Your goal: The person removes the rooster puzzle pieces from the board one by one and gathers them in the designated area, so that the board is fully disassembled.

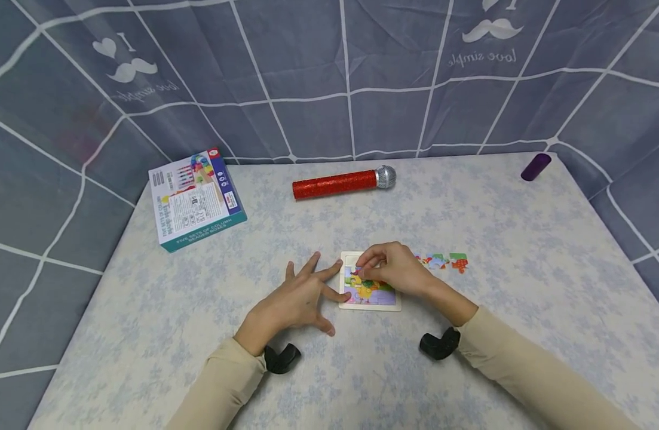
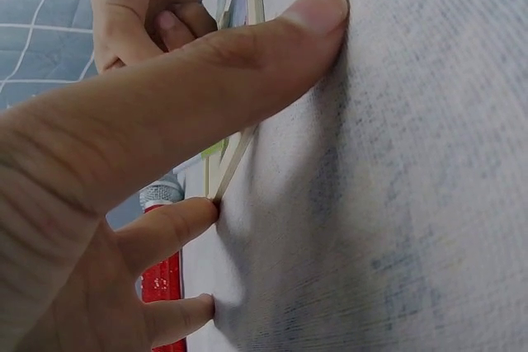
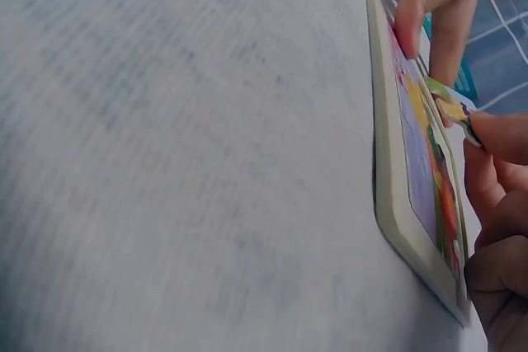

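A small jigsaw puzzle in a pale frame (image 1: 370, 307) lies on the table, its lower part filled with colourful pieces. My left hand (image 1: 299, 298) is spread flat beside it, with fingertips at the frame's left side and the thumb resting on the cloth. My right hand (image 1: 396, 269) reaches over the frame from the right. Between thumb and fingertips it pinches a jigsaw piece (image 3: 454, 109), tilted above the puzzle, with yellow and green on it. Part of the puzzle's upper right is hidden under this hand.
Loose jigsaw pieces (image 1: 437, 261) lie just right of the frame, partly behind my right hand. Farther back are a red glittery microphone (image 1: 337, 184), a boxed toy set (image 1: 195, 197) at left and a purple cylinder (image 1: 536, 167) at the right corner.
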`<state>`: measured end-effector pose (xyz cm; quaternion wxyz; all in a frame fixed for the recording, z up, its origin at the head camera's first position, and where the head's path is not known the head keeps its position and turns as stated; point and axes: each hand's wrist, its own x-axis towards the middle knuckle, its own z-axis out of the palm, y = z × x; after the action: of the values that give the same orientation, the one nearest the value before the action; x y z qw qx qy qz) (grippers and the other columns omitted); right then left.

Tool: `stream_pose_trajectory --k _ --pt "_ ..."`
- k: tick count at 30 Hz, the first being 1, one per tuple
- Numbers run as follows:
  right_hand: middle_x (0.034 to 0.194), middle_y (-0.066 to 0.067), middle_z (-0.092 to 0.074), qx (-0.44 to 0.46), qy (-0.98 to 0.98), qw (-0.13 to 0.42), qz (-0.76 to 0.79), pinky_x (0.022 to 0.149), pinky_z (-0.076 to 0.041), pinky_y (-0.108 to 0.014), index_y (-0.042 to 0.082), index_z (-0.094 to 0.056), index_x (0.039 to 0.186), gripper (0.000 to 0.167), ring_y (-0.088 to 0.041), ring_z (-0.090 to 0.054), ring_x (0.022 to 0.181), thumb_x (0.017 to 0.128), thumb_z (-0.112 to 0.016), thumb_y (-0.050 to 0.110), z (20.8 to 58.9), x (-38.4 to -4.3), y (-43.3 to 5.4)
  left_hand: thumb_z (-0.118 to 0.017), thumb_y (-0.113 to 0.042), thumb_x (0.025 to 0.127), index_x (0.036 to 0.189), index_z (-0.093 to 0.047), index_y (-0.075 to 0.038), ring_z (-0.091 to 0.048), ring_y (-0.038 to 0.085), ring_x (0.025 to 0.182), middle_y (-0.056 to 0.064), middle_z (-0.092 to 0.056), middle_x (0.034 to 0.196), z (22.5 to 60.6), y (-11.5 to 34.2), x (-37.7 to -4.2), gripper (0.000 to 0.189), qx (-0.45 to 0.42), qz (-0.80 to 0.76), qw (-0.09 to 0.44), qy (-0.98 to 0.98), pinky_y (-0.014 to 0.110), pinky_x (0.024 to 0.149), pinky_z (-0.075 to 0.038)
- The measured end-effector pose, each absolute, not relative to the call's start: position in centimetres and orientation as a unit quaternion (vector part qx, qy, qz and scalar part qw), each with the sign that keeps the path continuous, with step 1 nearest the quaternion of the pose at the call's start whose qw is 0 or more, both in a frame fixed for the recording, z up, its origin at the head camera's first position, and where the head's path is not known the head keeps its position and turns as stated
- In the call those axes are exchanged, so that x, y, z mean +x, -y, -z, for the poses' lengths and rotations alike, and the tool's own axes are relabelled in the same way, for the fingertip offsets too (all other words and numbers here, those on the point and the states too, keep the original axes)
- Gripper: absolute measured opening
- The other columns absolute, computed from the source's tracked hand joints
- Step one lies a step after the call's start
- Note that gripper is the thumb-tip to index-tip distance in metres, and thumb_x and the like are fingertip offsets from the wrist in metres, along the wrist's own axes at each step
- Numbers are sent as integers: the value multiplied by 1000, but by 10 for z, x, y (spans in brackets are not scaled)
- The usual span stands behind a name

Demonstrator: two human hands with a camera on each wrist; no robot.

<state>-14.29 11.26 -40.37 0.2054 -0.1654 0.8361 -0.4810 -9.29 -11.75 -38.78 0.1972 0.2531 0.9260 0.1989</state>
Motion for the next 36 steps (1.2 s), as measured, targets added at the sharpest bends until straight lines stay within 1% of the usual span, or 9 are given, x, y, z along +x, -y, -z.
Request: stream_pose_trajectory --k 5,8,16,22,24,28,33,36 --pt "84 -4 -69 -145 -826 220 498 67 -47 -26 7 -73 96 13 -18 -63 77 86 -74 15 401 -143 -127 -94 -35 60 119 -73 -29 -3 42 148 2 -30 159 387 117 -94 63 250 -200 196 -927 80 101 -7" --pt "85 -5 -71 -132 -826 226 499 69 -48 -28 5 -73 97 16 -20 -65 79 86 -75 16 399 -141 -141 -94 -35 60 119 -73 -28 -3 43 148 3 -30 159 387 116 -94 63 250 -204 194 -926 80 101 -6" --pt "88 -5 -71 -82 -834 244 488 67 -46 -27 4 -73 101 21 -20 -61 80 86 -75 18 398 -132 -178 -95 -33 58 118 -73 -25 -3 42 148 5 -31 158 388 117 -94 64 250 -212 193 -925 79 102 -4" --pt "90 -4 -73 -67 -845 238 475 68 -46 -25 3 -73 104 26 -17 -62 82 86 -76 23 398 -127 -201 -95 -33 58 118 -73 -25 -3 42 148 4 -31 158 387 117 -93 64 246 -214 196 -925 78 103 -3" --pt "92 -4 -73 -66 -848 233 471 68 -46 -25 4 -74 103 26 -16 -63 83 85 -76 23 399 -127 -205 -95 -33 58 118 -73 -25 -3 42 148 4 -31 158 387 117 -93 64 246 -212 195 -925 78 103 -4" --pt "91 -4 -73 -65 -854 226 465 66 -46 -24 4 -75 101 24 -17 -64 84 85 -77 23 401 -126 -209 -95 -33 58 117 -74 -25 -3 43 148 4 -31 158 387 117 -92 63 244 -216 193 -926 79 102 -4" --pt "85 -3 -74 -72 -866 211 448 65 -48 -25 5 -76 98 21 -17 -66 80 85 -77 21 402 -124 -210 -95 -33 58 117 -74 -25 -3 42 148 4 -31 158 388 116 -92 63 244 -219 193 -925 79 102 -3" --pt "83 -1 -73 -79 -879 195 427 64 -48 -26 7 -77 95 15 -16 -64 78 84 -77 18 402 -124 -209 -95 -33 57 117 -74 -25 -3 42 148 4 -31 158 388 116 -92 64 244 -220 193 -925 78 103 -2"
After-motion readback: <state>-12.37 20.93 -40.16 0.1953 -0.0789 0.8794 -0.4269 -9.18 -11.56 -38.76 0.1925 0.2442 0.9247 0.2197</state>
